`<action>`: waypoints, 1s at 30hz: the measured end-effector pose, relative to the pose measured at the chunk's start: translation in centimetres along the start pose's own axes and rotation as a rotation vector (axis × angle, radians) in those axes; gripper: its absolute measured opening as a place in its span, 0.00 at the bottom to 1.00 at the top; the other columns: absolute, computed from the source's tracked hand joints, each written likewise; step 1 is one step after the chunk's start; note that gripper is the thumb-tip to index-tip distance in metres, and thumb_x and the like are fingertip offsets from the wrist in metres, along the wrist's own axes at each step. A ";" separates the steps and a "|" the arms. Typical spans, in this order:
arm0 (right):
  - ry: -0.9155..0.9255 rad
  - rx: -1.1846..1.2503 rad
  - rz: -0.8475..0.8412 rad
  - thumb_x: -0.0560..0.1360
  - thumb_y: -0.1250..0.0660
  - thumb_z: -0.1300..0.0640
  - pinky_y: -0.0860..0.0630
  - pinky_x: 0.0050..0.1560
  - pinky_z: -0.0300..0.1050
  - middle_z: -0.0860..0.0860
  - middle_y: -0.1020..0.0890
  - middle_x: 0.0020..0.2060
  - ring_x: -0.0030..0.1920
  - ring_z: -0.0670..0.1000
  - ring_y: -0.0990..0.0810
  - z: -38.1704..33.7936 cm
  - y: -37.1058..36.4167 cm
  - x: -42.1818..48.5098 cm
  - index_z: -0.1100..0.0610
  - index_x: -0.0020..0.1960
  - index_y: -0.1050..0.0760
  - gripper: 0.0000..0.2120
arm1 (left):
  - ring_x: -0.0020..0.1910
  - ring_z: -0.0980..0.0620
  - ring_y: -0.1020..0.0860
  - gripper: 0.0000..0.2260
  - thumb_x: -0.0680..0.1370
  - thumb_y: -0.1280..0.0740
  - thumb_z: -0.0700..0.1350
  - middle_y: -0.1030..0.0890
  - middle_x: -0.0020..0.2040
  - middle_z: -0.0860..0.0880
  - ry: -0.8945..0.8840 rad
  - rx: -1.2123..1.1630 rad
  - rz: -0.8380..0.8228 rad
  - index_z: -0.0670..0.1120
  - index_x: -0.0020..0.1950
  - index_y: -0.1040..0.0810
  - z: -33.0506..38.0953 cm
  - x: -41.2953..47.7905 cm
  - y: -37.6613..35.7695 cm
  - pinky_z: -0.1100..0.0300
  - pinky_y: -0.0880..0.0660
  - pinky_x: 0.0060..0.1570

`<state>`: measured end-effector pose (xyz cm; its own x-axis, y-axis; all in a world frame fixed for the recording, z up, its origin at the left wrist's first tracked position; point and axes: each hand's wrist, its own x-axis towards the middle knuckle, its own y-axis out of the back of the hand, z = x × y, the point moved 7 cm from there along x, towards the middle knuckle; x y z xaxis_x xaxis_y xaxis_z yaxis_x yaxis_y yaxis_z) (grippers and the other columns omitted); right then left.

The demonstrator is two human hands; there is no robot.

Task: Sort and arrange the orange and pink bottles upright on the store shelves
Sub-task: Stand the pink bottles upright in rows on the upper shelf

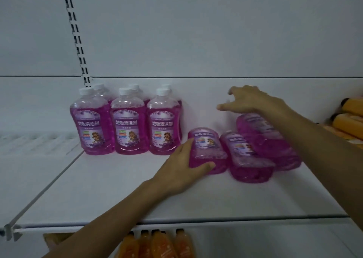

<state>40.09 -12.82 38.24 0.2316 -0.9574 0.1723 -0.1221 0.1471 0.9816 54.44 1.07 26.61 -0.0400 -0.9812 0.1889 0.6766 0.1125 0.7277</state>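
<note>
Several pink bottles [128, 122] with white caps stand upright in two rows at the back left of the white shelf [117, 191]. To their right three pink bottles lie on their sides. My left hand [184, 165] grips the base of the leftmost lying bottle [207, 145]. The middle lying bottle [245, 157] is beside it, untouched. My right hand [247, 100] hovers with fingers spread above the far end of the rightmost lying bottle [275, 139], whose top my wrist hides.
Orange bottles [351, 120] lie at the right edge of the same shelf. More orange bottles [157, 244] stand on the shelf below. A slotted upright [75, 33] runs up the back panel at left.
</note>
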 end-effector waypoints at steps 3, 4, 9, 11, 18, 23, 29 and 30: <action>-0.137 -0.058 -0.314 0.69 0.36 0.32 0.25 0.52 0.51 0.59 0.28 0.65 0.57 0.59 0.24 5.2 -2.2 -0.6 0.59 0.66 0.31 0.37 | 0.49 0.70 0.26 0.29 0.65 0.25 0.58 0.26 0.54 0.64 0.046 -0.107 0.047 0.64 0.61 0.37 0.9 1.3 -1.0 0.78 0.30 0.48; -0.136 -0.004 -0.347 0.69 0.35 0.32 0.25 0.41 0.47 0.58 0.25 0.57 0.47 0.56 0.22 5.9 -2.8 -0.7 0.60 0.57 0.27 0.32 | 0.44 0.74 0.27 0.29 0.62 0.23 0.57 0.26 0.48 0.66 0.043 -0.120 0.075 0.65 0.55 0.37 1.2 1.7 -1.0 0.81 0.31 0.41; -0.092 0.232 -0.264 0.65 0.32 0.32 0.29 0.37 0.42 0.54 0.22 0.41 0.38 0.53 0.22 7.3 -3.7 0.6 0.56 0.40 0.26 0.26 | 0.37 0.76 0.29 0.36 0.59 0.21 0.55 0.28 0.42 0.68 0.047 -0.107 0.136 0.61 0.57 0.40 2.7 2.4 -1.5 0.83 0.34 0.34; -0.086 0.363 -0.264 0.62 0.31 0.31 0.27 0.42 0.44 0.55 0.20 0.46 0.43 0.55 0.20 7.8 -4.4 1.2 0.58 0.46 0.24 0.31 | 0.36 0.76 0.27 0.37 0.57 0.21 0.56 0.29 0.43 0.68 0.039 -0.091 0.147 0.61 0.59 0.38 3.3 2.4 -2.2 0.83 0.33 0.35; 0.035 0.706 -0.046 0.66 0.29 0.36 0.34 0.31 0.39 0.46 0.25 0.39 0.37 0.44 0.26 7.8 -2.0 1.4 0.53 0.44 0.29 0.22 | 0.53 0.59 0.22 0.49 0.48 0.28 0.73 0.22 0.57 0.57 0.042 -0.070 0.194 0.57 0.65 0.34 5.6 4.6 -6.0 0.59 0.23 0.56; 0.143 0.819 0.142 0.64 0.27 0.36 0.27 0.34 0.38 0.46 0.24 0.44 0.40 0.43 0.23 8.0 0.6 0.4 0.54 0.55 0.34 0.31 | 0.56 0.58 0.23 0.48 0.50 0.29 0.74 0.23 0.60 0.58 -0.002 -0.086 0.155 0.61 0.67 0.37 8.0 6.2 -8.1 0.54 0.23 0.57; 0.340 0.913 0.237 0.65 0.27 0.38 0.26 0.45 0.37 0.46 0.26 0.55 0.49 0.47 0.21 6.3 1.7 -1.6 0.45 0.73 0.44 0.43 | 0.61 0.66 0.28 0.37 0.60 0.28 0.61 0.28 0.66 0.58 0.036 -0.364 0.311 0.61 0.67 0.37 8.3 5.4 -4.7 0.69 0.30 0.58; 0.381 0.934 0.251 0.66 0.27 0.39 0.25 0.46 0.36 0.46 0.26 0.56 0.50 0.48 0.21 5.6 1.8 -2.1 0.43 0.74 0.46 0.43 | 0.64 0.58 0.29 0.43 0.59 0.29 0.61 0.30 0.69 0.54 0.054 -0.393 0.348 0.57 0.72 0.39 8.0 5.5 -4.3 0.63 0.30 0.58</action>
<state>33.96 -11.97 39.23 0.3664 -0.7600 0.5368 -0.8700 -0.0753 0.4872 45.45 -3.58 29.79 0.2673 -0.9039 0.3340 0.8681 0.3763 0.3237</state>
